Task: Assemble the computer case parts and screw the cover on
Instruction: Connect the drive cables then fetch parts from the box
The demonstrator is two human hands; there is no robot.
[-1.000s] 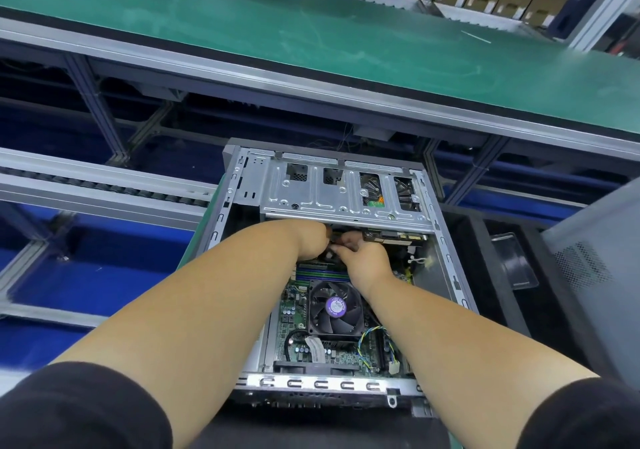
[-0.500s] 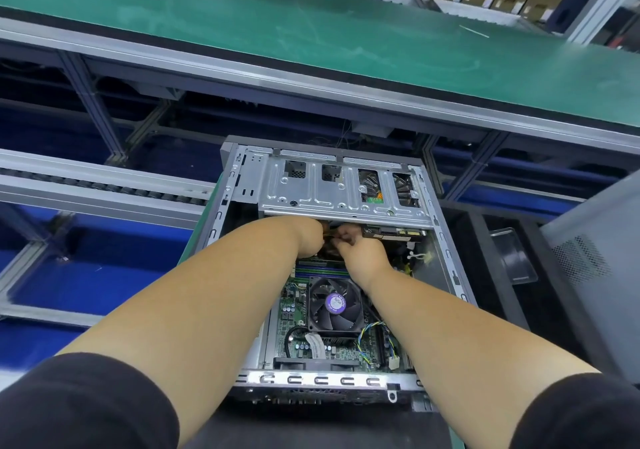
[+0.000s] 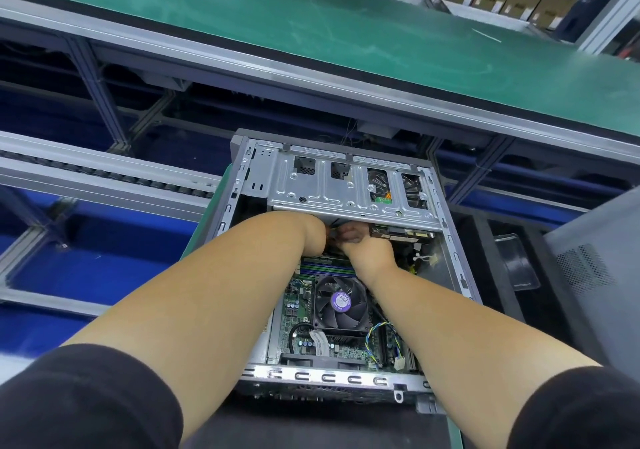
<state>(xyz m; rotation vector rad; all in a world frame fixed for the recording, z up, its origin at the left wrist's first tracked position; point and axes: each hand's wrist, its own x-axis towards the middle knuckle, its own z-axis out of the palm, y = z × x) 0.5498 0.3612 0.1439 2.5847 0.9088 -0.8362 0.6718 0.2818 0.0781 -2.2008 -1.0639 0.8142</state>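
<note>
Computer case (image 3: 446, 227): lying open on the surface, cover off.
Cooler fan (image 3: 340, 302): sitting nearest, just short of both hands.
Left hand (image 3: 313, 235), right hand (image 3: 360, 246): meeting just beyond the fan, fingers reaching under the drive cage (image 3: 346, 194); how far they are closed, or on what, cannot be told.
Advice: working by feel, keeping wrists clear of fan and loose wires.
Grey panel (image 3: 595, 261): lying right of the case, probably the cover.

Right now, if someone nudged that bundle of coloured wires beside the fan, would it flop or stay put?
The coloured wires would probably bend easily: they are thin and already curve loosely. They likely spring back little, ending in a white plug near the CPU fan. Light, too.
</note>
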